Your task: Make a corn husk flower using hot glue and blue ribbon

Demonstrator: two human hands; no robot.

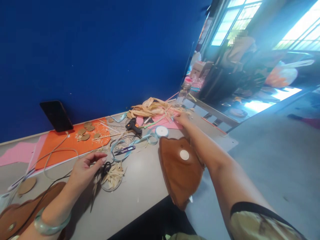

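My left hand [86, 170] is over the near left part of the table, thumb and forefinger brought close together; whatever they hold is too small to make out. Just beside its fingertips lie black-handled scissors [107, 167], against a clear round dish [112, 186] of pale husk shreds [115, 175]. My right hand [182, 119] reaches to the far end, its fingers closed at the edge of a heap of dried husk strips [150, 108]. A small pale-blue bit shows at those fingertips, but what they grip is unclear. Below that forearm lies a brown scalloped pouch [175, 170].
A glue gun [135, 126], ribbon spool [162, 131] and thread snips [125, 150] lie mid-table. Cardboard discs [85, 137] rest on orange sheet [55, 150]. A phone [57, 116] leans on the blue partition [100, 60]. A glass jar [183, 93] stands at the far end; beyond is a person [237, 56].
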